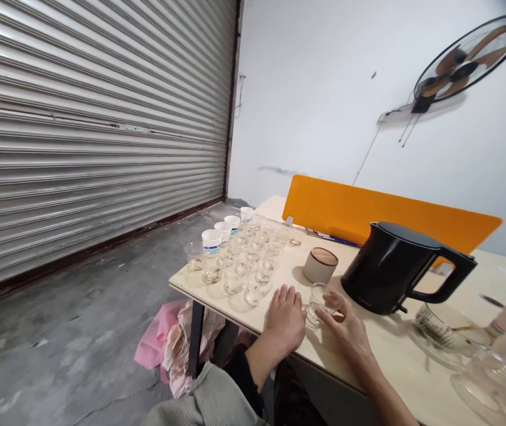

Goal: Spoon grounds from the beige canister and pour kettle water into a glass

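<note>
My right hand (345, 324) has its thumb and fingers round a small clear cup (321, 294) near the table's front edge. My left hand (285, 317) lies flat on the table (275, 273) just left of that cup, its fingers stretched out and holding nothing. Left of it, rows of small clear cups (253, 257) cover the table corner, some with a little pale liquid in them. Several white paper cups (212, 240) with blue bands line the left edge. Behind my right hand sits a beige canister (319, 267) with a wood-like top.
A black electric kettle (388, 269) stands right of the canister. Behind it runs an orange divider (368, 204). Glass vessels (446, 325), one with dark leaf-like bits, crowd the right side. Pink cloth (164, 337) hangs below the table corner. A fan (466, 68) hangs on the wall.
</note>
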`<state>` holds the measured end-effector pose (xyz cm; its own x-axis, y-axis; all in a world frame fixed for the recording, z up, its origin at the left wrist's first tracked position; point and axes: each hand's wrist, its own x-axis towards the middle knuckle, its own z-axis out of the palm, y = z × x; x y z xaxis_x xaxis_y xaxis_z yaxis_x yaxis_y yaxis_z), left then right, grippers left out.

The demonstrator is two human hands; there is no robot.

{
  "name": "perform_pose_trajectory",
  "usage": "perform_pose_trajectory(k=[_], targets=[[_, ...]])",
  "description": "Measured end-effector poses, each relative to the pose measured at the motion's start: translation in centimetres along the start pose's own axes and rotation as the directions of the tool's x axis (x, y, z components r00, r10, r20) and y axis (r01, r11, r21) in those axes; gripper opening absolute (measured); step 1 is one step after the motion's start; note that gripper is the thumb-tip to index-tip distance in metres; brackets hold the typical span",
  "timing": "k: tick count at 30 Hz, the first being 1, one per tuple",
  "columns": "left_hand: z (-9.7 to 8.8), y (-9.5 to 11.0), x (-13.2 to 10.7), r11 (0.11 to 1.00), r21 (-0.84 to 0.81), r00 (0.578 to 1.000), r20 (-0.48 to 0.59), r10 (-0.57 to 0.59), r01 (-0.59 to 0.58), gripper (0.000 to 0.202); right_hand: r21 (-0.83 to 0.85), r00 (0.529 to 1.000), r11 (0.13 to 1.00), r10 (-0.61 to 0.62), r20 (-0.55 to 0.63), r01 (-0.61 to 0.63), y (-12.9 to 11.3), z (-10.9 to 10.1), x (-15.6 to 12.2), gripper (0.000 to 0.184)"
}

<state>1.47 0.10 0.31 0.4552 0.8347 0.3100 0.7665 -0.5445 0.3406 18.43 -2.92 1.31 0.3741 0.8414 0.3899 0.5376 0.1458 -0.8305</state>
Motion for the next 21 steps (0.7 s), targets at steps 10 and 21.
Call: perform_pose_trajectory(k=[10,21], targets=[[-0.1,0.1,-0.2,0.999,-0.031,0.999,-0.022,0.031,-0.032,0.056,0.018,0.978,0.979,-0.2,-0.052,0.201,-8.5,1.2,9.6,0.077],[1.5,-0.3,0.0,0.986,-0.156,0.998,-0.021,0.063,-0.066,0.055,-0.21,0.975,0.975,-0.111,-0.193,0.07,-7.1,10.7,18.7,0.056]])
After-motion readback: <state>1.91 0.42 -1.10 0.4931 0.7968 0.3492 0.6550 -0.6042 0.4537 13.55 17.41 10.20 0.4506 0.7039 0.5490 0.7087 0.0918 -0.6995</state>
